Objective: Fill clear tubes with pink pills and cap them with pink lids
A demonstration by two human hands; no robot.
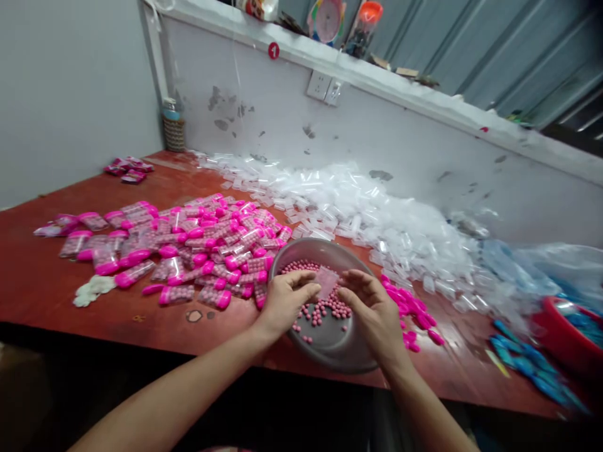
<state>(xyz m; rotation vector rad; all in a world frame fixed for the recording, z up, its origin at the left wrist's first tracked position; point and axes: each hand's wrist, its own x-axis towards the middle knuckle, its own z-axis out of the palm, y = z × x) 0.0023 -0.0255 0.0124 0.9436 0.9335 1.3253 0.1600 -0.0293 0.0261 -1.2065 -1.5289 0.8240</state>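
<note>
Over a grey basin (315, 355), my left hand (287, 298) pinches a small clear plastic container (326, 282) between thumb and fingers. My right hand (374, 307) is at the container's right side, fingers curved and thumb apart from them; whether its fingertips touch the container I cannot tell. Loose pink beads (336, 307) lie in the basin below both hands. Bright pink caps (409, 304) are scattered by the basin's right side. To the left spreads a heap of clear containers filled with pink beads and capped in pink (207, 245).
A large pile of clear containers (358, 194) lies along the wall. A red tub (565, 333) and blue packets (532, 367) stand at the right. White pieces (94, 290) sit near the table's (188, 339) front edge. A jar in a woven holder (174, 129) occupies the back corner.
</note>
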